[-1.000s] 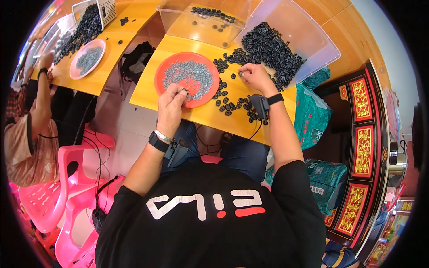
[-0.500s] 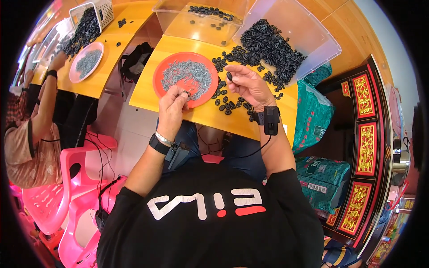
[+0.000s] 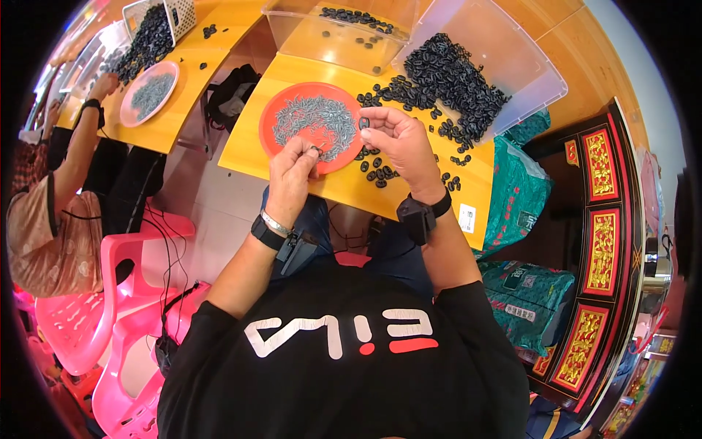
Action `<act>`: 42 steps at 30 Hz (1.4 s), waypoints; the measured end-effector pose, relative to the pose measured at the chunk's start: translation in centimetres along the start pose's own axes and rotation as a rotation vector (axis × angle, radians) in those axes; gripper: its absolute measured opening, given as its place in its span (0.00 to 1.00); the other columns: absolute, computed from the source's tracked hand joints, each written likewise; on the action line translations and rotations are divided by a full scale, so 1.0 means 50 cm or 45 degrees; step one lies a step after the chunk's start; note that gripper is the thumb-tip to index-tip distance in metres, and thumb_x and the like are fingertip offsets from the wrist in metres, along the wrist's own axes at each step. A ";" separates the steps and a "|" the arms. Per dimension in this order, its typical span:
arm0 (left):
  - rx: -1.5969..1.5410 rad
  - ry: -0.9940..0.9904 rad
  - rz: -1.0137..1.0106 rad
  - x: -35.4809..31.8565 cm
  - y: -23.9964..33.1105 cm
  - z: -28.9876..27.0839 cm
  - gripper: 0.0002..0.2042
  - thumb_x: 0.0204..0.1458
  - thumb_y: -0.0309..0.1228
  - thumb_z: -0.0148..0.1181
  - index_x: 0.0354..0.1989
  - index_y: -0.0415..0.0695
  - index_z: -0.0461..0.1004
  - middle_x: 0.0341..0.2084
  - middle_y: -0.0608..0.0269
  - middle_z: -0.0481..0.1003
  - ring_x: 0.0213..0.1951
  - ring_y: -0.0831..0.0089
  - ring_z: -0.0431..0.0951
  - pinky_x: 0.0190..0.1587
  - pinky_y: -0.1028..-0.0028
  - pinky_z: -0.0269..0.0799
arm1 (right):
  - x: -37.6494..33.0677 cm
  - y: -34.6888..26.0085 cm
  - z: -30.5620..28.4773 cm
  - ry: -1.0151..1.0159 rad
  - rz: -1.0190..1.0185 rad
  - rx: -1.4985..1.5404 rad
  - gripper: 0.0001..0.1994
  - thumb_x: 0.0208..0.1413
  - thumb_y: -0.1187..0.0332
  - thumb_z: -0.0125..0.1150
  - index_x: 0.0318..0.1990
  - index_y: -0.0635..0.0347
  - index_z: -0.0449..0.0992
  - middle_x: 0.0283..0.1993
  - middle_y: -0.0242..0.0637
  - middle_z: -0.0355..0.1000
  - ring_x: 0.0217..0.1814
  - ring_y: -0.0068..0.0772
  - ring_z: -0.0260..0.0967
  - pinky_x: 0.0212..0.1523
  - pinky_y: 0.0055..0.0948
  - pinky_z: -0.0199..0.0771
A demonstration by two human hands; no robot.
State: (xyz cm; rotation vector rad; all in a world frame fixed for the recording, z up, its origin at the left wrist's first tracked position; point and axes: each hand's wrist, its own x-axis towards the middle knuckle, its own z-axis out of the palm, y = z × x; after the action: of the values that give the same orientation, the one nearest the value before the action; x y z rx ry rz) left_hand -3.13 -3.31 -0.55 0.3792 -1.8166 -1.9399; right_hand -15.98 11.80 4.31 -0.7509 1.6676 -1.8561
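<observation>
Hands raised over yellow table (image 3: 292,157): right hand (image 3: 401,143) pinching one black piece (image 3: 364,123), left hand (image 3: 291,170) pinching small metal pin (image 3: 314,150) at 9 o'clock of it, not yet joined. Red plate (image 3: 272,117) full of pins; black heap (image 3: 446,73) at 1 o'clock large. Clear bin (image 3: 292,36) at 12 o'clock holding few pieces. Judged early: most left.
</observation>
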 end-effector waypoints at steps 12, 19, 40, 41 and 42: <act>-0.056 -0.006 0.000 0.002 0.000 0.003 0.06 0.53 0.28 0.48 0.25 0.42 0.66 0.17 0.70 0.66 0.21 0.83 0.65 0.25 0.82 0.61 | -0.003 0.029 0.012 0.137 -0.074 -0.342 0.11 0.50 0.79 0.59 0.42 0.67 0.72 0.33 0.28 0.71 0.32 0.13 0.68 0.36 0.14 0.70; -0.046 0.017 -0.006 0.002 -0.005 0.003 0.06 0.51 0.25 0.48 0.23 0.39 0.65 0.17 0.69 0.65 0.20 0.82 0.64 0.24 0.80 0.61 | -0.002 0.044 -0.001 0.367 -0.123 -0.636 0.09 0.54 0.76 0.54 0.42 0.67 0.72 0.29 0.30 0.71 0.29 0.14 0.67 0.32 0.15 0.69; -0.040 0.004 -0.035 0.004 -0.013 -0.003 0.06 0.53 0.28 0.49 0.25 0.43 0.66 0.16 0.71 0.66 0.20 0.83 0.64 0.24 0.82 0.59 | -0.006 0.060 -0.033 0.368 -0.355 -1.079 0.08 0.52 0.70 0.58 0.35 0.67 0.77 0.28 0.40 0.74 0.28 0.28 0.71 0.31 0.24 0.69; -0.042 0.005 -0.032 0.004 -0.014 -0.003 0.06 0.53 0.28 0.49 0.25 0.43 0.66 0.16 0.71 0.66 0.20 0.83 0.64 0.24 0.82 0.59 | -0.007 0.056 -0.031 0.367 -0.355 -1.079 0.08 0.52 0.70 0.58 0.35 0.67 0.77 0.28 0.40 0.74 0.28 0.28 0.71 0.31 0.24 0.69; -0.042 0.007 -0.032 0.003 -0.013 -0.003 0.06 0.53 0.28 0.49 0.25 0.43 0.66 0.16 0.71 0.66 0.20 0.83 0.64 0.24 0.82 0.59 | -0.009 0.052 -0.028 0.384 -0.340 -1.072 0.08 0.52 0.70 0.58 0.34 0.67 0.77 0.28 0.40 0.74 0.28 0.29 0.71 0.32 0.25 0.69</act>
State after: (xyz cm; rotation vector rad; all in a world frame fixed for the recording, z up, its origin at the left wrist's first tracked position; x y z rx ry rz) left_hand -3.26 -3.49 -1.19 0.3978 -1.7823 -1.9818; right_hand -16.61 12.87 1.59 -1.0911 2.7111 -1.4236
